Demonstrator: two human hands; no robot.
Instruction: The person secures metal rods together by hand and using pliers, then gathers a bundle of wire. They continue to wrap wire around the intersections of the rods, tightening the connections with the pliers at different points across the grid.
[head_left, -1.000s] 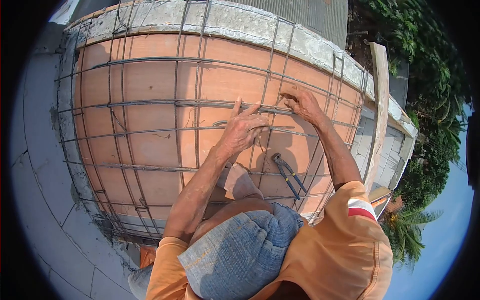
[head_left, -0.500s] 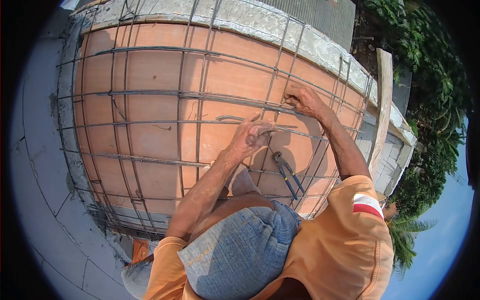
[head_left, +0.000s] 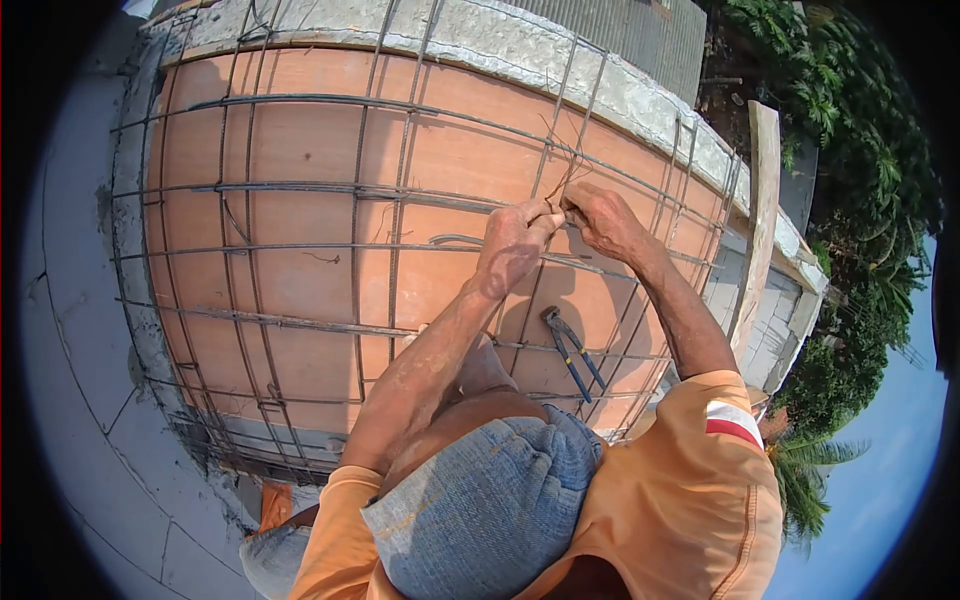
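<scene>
My left hand (head_left: 515, 243) and my right hand (head_left: 605, 222) meet at a crossing of the steel rebar grid (head_left: 460, 197), fingertips pinched close together. Thin tie wires (head_left: 568, 160) fan upward from between the fingertips; both hands appear to grip them, though the exact hold is partly hidden by the fingers. A pair of pincers (head_left: 570, 350) with dark blue and yellow handles lies below my hands on the grid, jaws toward the top.
Orange-brown plywood panels (head_left: 290, 210) lie under the bars, bordered by a rough concrete edge (head_left: 500, 35). A wooden plank (head_left: 758, 220) stands at the right beside a block wall (head_left: 765, 310). A loose wire scrap (head_left: 322, 259) lies on the plywood.
My left hand has moved up and right to meet my right hand, which has shifted slightly down. Thin wires now stick up between the fingers. The pincers stay put.
</scene>
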